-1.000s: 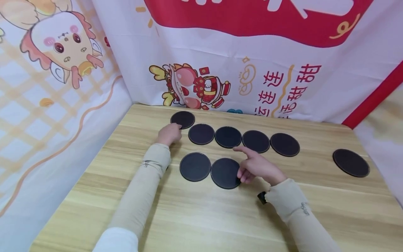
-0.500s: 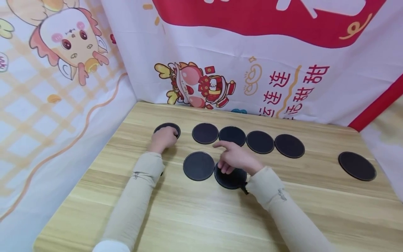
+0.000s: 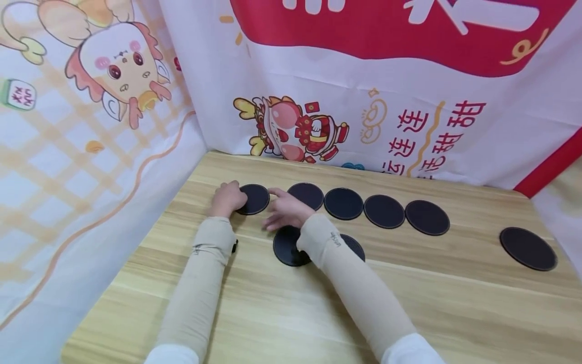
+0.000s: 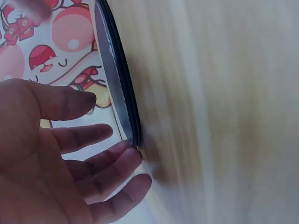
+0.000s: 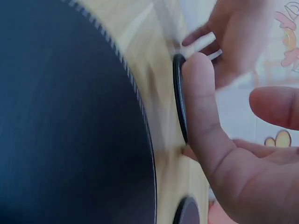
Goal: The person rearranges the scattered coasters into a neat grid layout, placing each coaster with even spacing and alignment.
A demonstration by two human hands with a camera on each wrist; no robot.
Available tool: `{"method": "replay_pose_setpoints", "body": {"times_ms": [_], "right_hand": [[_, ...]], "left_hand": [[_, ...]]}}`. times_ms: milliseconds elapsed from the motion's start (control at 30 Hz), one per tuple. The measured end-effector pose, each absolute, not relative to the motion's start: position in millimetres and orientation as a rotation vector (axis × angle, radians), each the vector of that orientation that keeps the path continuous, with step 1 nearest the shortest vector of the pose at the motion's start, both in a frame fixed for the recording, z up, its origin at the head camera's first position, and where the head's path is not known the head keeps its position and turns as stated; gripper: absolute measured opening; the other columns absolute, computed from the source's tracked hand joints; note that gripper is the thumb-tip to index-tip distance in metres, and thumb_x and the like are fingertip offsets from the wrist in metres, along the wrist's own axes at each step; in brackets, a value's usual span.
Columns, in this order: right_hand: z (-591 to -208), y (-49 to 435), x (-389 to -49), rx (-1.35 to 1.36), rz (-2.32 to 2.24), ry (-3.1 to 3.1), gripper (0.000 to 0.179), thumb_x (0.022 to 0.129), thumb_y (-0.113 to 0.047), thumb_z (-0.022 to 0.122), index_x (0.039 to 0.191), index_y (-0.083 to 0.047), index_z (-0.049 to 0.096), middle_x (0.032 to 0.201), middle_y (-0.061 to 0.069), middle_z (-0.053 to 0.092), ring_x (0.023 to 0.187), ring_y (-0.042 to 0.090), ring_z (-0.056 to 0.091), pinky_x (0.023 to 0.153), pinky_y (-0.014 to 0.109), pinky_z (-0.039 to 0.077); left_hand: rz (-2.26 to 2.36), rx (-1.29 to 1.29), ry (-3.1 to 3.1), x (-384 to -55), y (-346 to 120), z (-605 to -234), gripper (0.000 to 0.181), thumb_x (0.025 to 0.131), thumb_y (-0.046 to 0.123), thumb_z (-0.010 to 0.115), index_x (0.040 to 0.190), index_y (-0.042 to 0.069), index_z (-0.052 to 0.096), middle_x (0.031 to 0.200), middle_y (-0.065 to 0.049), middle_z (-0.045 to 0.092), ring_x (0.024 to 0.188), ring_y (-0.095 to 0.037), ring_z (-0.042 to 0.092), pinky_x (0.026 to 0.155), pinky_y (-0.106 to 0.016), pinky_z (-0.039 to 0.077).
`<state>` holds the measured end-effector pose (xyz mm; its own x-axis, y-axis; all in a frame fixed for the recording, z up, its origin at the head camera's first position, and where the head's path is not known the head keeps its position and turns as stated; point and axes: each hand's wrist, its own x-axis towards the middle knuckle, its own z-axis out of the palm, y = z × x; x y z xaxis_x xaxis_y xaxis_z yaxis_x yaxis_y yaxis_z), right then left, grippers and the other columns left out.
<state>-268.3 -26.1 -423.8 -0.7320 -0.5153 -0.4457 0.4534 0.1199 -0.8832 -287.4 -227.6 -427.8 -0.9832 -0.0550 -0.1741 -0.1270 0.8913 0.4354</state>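
At the left end of the back row, a round black coaster (image 3: 255,198) with a stitched rim lies on the table. My left hand (image 3: 226,198) is at its left edge; the left wrist view shows loosely bent fingertips (image 4: 133,158) right at the rim, with the thumb apart. From the other side my right hand (image 3: 288,210) reaches in, fingers spread, its index finger (image 5: 198,84) overlapping that coaster in the right wrist view. Below the right hand is a front coaster (image 3: 288,250), partly hidden by the sleeve. Another front coaster (image 3: 354,246) shows past the forearm.
Several matching coasters continue the back row, from a partly covered one (image 3: 309,194) to one at its right end (image 3: 427,217). A lone coaster (image 3: 527,248) lies far right. Printed cloth (image 3: 282,65) hangs behind the wooden table (image 3: 254,313) and along its left side.
The left coaster has come leftward and nearer, level with the back row, and my left hand has shifted to its left side. My right hand has swept left from the front coasters toward it.
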Motion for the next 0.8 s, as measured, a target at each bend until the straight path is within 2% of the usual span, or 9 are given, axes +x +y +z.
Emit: {"method": "replay_pose_setpoints", "body": {"times_ms": [167,267,400,533,600,667,800], "right_hand": [[-430,-32,-264,0.034,-1.789,1.667,0.073,0.101,0.0,0.047,0.163,-0.024,0.018,0.155,0.023,0.031,0.111,0.044,0.064,0.081,0.046,0.059],[-432,-32,-261,0.105,-1.89,1.648,0.071,0.099,0.001,0.048,0.162,-0.021,0.023,0.153,0.023,0.034,0.107,0.042,0.065,0.086,0.048,0.058],[-434,-27,-261,0.183,-2.046,1.682,0.067,0.097,0.005,0.046,0.159,-0.016,0.032,0.143,0.02,0.047,0.092,0.035,0.069,0.085,0.047,0.058],[-431,-17,-262,0.196,-2.163,1.693,0.065,0.094,0.007,0.046,0.156,-0.012,0.037,0.125,0.021,0.058,0.076,0.025,0.067,0.073,0.039,0.061],[-426,-11,-263,0.181,-2.22,1.697,0.062,0.096,0.005,0.048,0.154,-0.011,0.039,0.115,0.02,0.059,0.069,0.021,0.063,0.067,0.035,0.059],[-421,-3,-265,0.167,-2.249,1.749,0.057,0.098,0.002,0.05,0.152,-0.012,0.043,0.108,0.018,0.059,0.063,0.017,0.057,0.061,0.031,0.057],[-414,19,-266,0.116,-2.169,1.974,0.049,0.103,-0.007,0.053,0.15,-0.014,0.048,0.109,0.012,0.062,0.052,0.011,0.044,0.051,0.026,0.052]], "left_hand": [[0.726,-0.145,2.915,-288,-218,-431,0.049,0.09,0.015,0.045,0.127,-0.014,0.056,0.126,-0.034,0.054,0.117,-0.05,0.049,0.101,-0.056,0.041],[0.818,-0.194,2.919,-288,-223,-433,0.045,0.089,0.013,0.043,0.121,-0.015,0.059,0.123,-0.033,0.058,0.114,-0.047,0.054,0.099,-0.054,0.044],[1.132,-0.159,2.789,-288,-226,-430,0.046,0.093,0.008,0.041,0.131,-0.013,0.056,0.126,-0.031,0.058,0.101,-0.035,0.061,0.091,-0.047,0.052],[1.533,-0.105,2.53,-287,-224,-421,0.043,0.102,0.004,0.042,0.142,-0.01,0.046,0.115,-0.03,0.057,0.072,-0.02,0.064,0.073,-0.04,0.06],[1.663,-0.073,2.444,-286,-222,-414,0.042,0.105,0.004,0.042,0.145,-0.009,0.043,0.108,-0.028,0.056,0.064,-0.016,0.063,0.07,-0.039,0.061],[1.74,-0.034,2.384,-285,-218,-407,0.043,0.106,0.005,0.041,0.147,-0.009,0.041,0.105,-0.026,0.056,0.062,-0.014,0.063,0.069,-0.038,0.061],[1.805,0.044,2.314,-284,-202,-401,0.043,0.106,0.006,0.043,0.147,-0.009,0.042,0.108,-0.022,0.058,0.067,-0.013,0.064,0.069,-0.036,0.061]]}}
